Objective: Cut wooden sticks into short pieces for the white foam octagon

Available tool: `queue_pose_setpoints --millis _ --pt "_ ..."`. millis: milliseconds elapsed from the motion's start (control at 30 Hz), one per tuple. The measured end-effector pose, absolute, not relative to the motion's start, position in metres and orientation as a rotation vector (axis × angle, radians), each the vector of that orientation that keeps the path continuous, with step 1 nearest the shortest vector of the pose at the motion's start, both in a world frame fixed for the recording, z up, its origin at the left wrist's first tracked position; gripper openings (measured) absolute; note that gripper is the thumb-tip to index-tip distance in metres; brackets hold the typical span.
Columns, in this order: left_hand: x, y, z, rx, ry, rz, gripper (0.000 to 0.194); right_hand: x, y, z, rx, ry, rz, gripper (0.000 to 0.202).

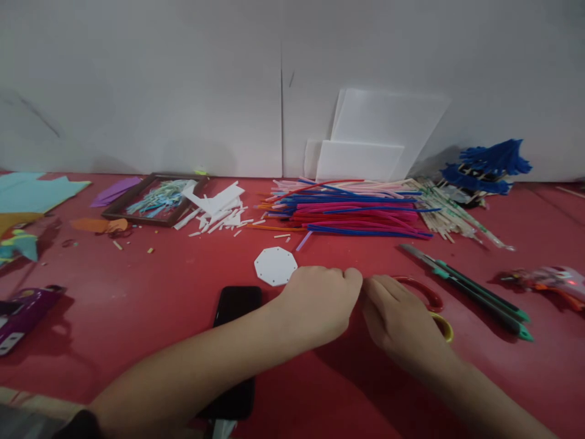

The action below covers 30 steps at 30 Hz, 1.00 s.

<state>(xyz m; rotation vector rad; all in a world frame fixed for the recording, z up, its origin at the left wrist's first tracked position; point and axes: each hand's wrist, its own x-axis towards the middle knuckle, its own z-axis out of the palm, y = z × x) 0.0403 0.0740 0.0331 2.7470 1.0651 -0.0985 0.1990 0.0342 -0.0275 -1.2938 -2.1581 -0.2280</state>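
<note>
My left hand (pixel 322 305) is closed in a fist, knuckles up, over the red table. Close beside it, my right hand (pixel 402 317) is closed too, and the fingertips of both come together. Whatever they may hold is hidden behind the fingers. A white octagonal card (pixel 275 266) with small holes near its edge lies just beyond my left hand. Partly covered by my right hand are a red curved loop (pixel 423 289) and a yellow loop (pixel 443 326), which look like scissor handles. A black phone (pixel 237 303) lies under my left forearm.
Bundled pipe cleaners (pixel 351 210) lie at the back, near white boards (pixel 384 131) against the wall. White scraps (pixel 219 204) and a brown frame (pixel 137 216) are left of them. Green-black cutters (pixel 475 292), a glue gun (pixel 548 280) and a blue paper model (pixel 489 164) are on the right.
</note>
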Motion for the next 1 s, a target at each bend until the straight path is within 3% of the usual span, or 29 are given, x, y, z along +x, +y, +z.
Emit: queue_pose_setpoints --millis 333,500,733,1000 --pt "0.034 0.086 0.03 2.718 1.083 0.031 0.019 0.212 0.035 -0.027 -1.296 -2.066 -0.168 0.032" --pt "0.031 0.103 0.032 2.684 1.353 -0.024 0.033 0.207 0.037 -0.032 -1.238 -2.004 0.039 0.017" --pt "0.046 0.17 0.001 3.118 0.734 0.144 0.03 0.204 0.038 -0.038 -1.245 -1.982 0.237 0.015" --pt "0.055 0.237 -0.021 3.185 0.76 0.073 0.037 0.205 0.037 -0.037 -1.237 -1.986 0.291 0.017"
